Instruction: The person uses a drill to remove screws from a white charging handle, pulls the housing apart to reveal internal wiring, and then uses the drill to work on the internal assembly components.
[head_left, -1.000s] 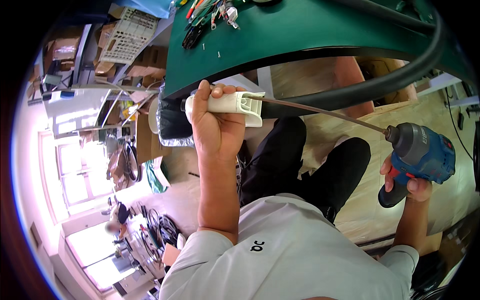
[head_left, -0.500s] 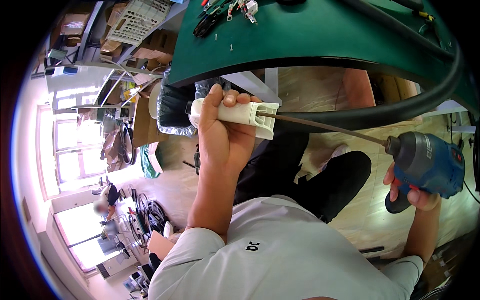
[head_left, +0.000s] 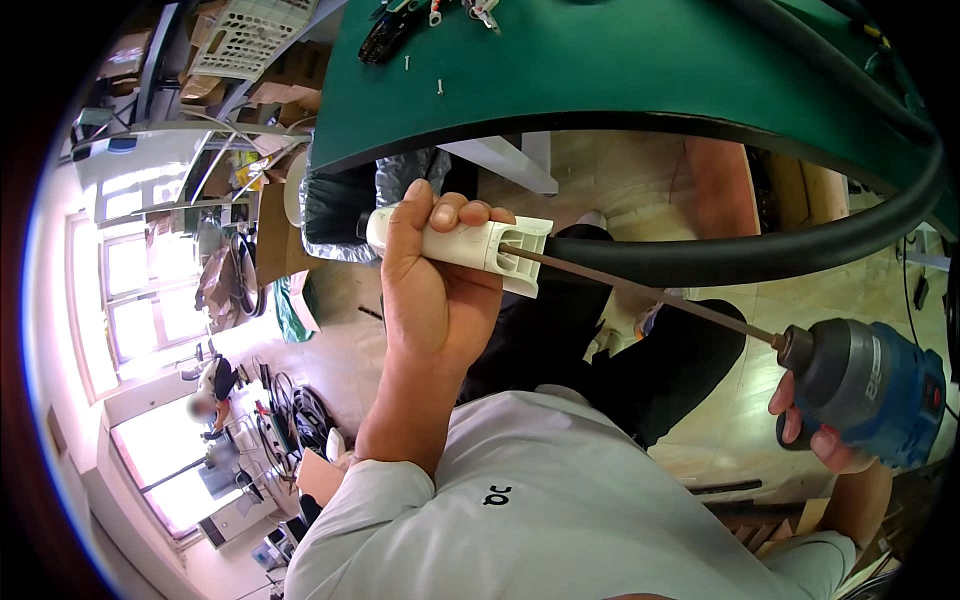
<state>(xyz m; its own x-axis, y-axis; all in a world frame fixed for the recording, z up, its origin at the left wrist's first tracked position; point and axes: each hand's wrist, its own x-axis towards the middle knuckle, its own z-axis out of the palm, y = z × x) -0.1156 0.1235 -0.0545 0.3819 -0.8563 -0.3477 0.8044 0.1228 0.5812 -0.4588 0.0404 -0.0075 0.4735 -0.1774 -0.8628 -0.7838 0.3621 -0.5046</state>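
Observation:
My left hand (head_left: pixel 432 290) grips a white plastic part (head_left: pixel 470 243) shaped like a short handle, held level below the table edge. My right hand (head_left: pixel 825 440) holds a blue and grey power drill (head_left: pixel 868 392) at the far right. A long thin bit (head_left: pixel 640 293) runs from the drill's chuck up and left into the open end of the white part. Both are held above my lap, with my white shirt and black trousers below.
A green table (head_left: pixel 620 70) spans the top, with pliers, screws and small tools on it. A thick black hose (head_left: pixel 760 255) curves under its edge. At left are a white basket (head_left: pixel 245 35), cardboard boxes, a bag and a distant person by the windows.
The view has tilted, so both hands sit lower in the picture. The white part and the drill stay joined by the bit, with my grip unchanged.

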